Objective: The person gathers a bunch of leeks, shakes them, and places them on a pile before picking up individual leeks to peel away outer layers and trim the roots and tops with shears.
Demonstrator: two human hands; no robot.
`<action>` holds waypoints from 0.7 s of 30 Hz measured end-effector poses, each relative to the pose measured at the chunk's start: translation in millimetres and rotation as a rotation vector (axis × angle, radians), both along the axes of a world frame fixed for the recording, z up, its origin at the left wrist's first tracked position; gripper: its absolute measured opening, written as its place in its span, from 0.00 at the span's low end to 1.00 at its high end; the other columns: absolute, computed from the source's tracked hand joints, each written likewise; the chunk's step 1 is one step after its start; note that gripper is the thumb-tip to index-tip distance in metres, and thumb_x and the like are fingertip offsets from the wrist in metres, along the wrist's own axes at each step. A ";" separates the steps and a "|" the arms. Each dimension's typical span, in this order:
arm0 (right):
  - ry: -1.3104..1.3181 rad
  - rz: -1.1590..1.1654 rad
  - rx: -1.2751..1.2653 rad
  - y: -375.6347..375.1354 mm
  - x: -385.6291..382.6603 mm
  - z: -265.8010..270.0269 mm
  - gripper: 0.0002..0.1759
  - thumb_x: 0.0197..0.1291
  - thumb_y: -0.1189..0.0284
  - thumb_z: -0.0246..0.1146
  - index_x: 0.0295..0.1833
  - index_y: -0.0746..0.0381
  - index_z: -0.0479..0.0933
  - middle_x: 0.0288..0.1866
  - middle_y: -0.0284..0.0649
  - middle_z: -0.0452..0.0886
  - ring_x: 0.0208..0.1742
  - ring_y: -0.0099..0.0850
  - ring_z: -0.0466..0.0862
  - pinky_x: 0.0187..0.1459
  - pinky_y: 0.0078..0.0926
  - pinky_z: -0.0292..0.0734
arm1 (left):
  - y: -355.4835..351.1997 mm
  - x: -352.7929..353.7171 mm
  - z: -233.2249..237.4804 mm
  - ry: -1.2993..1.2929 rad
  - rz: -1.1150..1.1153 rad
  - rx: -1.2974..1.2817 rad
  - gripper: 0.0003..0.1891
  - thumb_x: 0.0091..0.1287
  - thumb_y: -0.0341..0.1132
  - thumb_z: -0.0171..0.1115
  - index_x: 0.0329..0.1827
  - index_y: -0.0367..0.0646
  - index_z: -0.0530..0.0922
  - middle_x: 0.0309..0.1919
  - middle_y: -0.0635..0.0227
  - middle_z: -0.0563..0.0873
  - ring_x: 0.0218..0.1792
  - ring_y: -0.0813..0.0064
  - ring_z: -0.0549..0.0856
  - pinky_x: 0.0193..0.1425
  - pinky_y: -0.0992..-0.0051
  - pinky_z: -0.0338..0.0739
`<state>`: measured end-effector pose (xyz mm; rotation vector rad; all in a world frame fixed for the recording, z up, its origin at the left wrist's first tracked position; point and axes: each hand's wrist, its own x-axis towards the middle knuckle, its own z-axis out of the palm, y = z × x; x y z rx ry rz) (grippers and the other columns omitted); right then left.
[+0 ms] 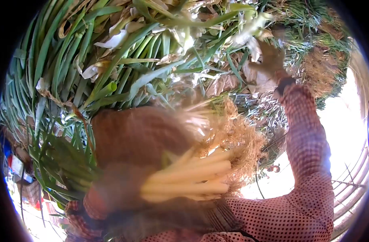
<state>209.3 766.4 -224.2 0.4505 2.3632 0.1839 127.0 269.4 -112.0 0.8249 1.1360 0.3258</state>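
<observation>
My left hand [142, 135], large and blurred close to the camera, is wrapped round a bunch of green onions. The pale stalks [192, 179] point right and end in a tangle of tan roots [243, 149]. The bunch's green leaves [67, 165] stick out on the left. My right hand [271, 60] is stretched out to the upper right over the heap, smeared by motion, its thumb seemingly apart from its fingers. Just left of it is a blurred whitish strip of leaf or peel [251, 34]. I see no stalk in this hand.
A big heap of green onions [67, 60] with long green leaves fills the upper view. Dry, papery peelings [223, 84] lie among them. More onions with roots [319, 68] lie at the upper right. Curved bars [350, 185] stand at the right edge, before bright light.
</observation>
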 end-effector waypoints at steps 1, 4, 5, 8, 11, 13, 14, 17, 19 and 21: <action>-0.159 -0.069 -0.099 -24.8 3.3 11.2 0.43 0.58 0.41 0.66 0.73 0.54 0.70 0.60 0.50 0.84 0.55 0.40 0.87 0.58 0.38 0.79 | -0.5 0.7 0.2 0.001 0.020 0.003 0.26 0.56 0.52 0.72 0.53 0.49 0.79 0.35 0.61 0.90 0.41 0.57 0.90 0.47 0.59 0.81; -0.625 0.042 -0.261 -80.1 40.7 17.2 0.37 0.62 0.37 0.63 0.60 0.58 0.80 0.51 0.45 0.88 0.52 0.39 0.88 0.53 0.40 0.82 | -1.7 0.1 0.1 0.009 0.062 0.005 0.26 0.55 0.51 0.72 0.54 0.49 0.79 0.36 0.62 0.90 0.41 0.57 0.90 0.47 0.59 0.81; -0.744 0.139 -0.323 -105.5 33.6 34.5 0.30 0.63 0.43 0.65 0.55 0.59 0.82 0.49 0.45 0.88 0.49 0.42 0.88 0.49 0.41 0.83 | -2.3 0.1 0.7 0.011 0.072 0.007 0.26 0.55 0.51 0.72 0.54 0.49 0.79 0.36 0.62 0.90 0.40 0.57 0.90 0.46 0.58 0.81; -0.693 0.170 -0.302 -92.6 84.6 11.3 0.26 0.60 0.48 0.67 0.49 0.60 0.82 0.42 0.46 0.88 0.45 0.42 0.88 0.47 0.43 0.83 | -5.1 -1.2 1.0 0.012 0.105 0.023 0.27 0.55 0.51 0.72 0.55 0.49 0.79 0.36 0.62 0.89 0.39 0.57 0.90 0.45 0.58 0.80; -0.511 0.068 -0.057 -24.0 116.6 -41.4 0.22 0.58 0.53 0.69 0.43 0.62 0.81 0.35 0.46 0.87 0.41 0.41 0.88 0.44 0.44 0.82 | -9.1 -0.3 2.1 0.021 0.131 0.033 0.27 0.55 0.50 0.72 0.56 0.49 0.79 0.37 0.62 0.89 0.38 0.56 0.89 0.44 0.57 0.80; -0.529 -0.168 -0.056 -37.3 47.8 -19.8 0.37 0.62 0.37 0.63 0.50 0.64 0.81 0.35 0.42 0.87 0.35 0.41 0.88 0.44 0.40 0.83 | -7.4 -1.6 1.0 0.020 0.113 0.030 0.27 0.55 0.50 0.72 0.55 0.49 0.78 0.36 0.61 0.89 0.38 0.56 0.89 0.44 0.56 0.80; -0.681 -0.145 -0.179 -57.3 38.2 -26.7 0.41 0.61 0.36 0.63 0.53 0.67 0.80 0.41 0.47 0.87 0.41 0.42 0.88 0.46 0.42 0.82 | -6.4 -0.6 0.5 0.017 0.090 0.031 0.26 0.56 0.50 0.72 0.55 0.49 0.78 0.35 0.61 0.89 0.38 0.56 0.89 0.43 0.56 0.80; -0.987 -0.018 -0.535 -119.4 51.6 -48.1 0.47 0.62 0.35 0.61 0.70 0.65 0.72 0.57 0.53 0.83 0.56 0.45 0.83 0.59 0.44 0.76 | -1.9 -1.4 1.8 0.019 0.052 0.026 0.25 0.56 0.49 0.71 0.54 0.48 0.78 0.34 0.60 0.89 0.37 0.55 0.89 0.43 0.56 0.80; -0.854 0.070 -0.785 -162.9 66.1 -39.3 0.44 0.63 0.38 0.61 0.76 0.54 0.67 0.68 0.50 0.76 0.68 0.42 0.76 0.70 0.44 0.68 | -0.1 -3.5 2.5 0.038 0.020 0.022 0.25 0.56 0.48 0.71 0.53 0.48 0.77 0.33 0.60 0.89 0.37 0.54 0.89 0.42 0.56 0.80; -0.821 0.112 -0.821 -182.9 69.5 -38.4 0.40 0.65 0.43 0.62 0.77 0.49 0.67 0.69 0.47 0.76 0.69 0.38 0.76 0.71 0.43 0.69 | -1.3 -3.5 1.4 0.038 0.021 0.012 0.24 0.57 0.48 0.71 0.53 0.47 0.77 0.33 0.60 0.89 0.37 0.54 0.89 0.41 0.55 0.81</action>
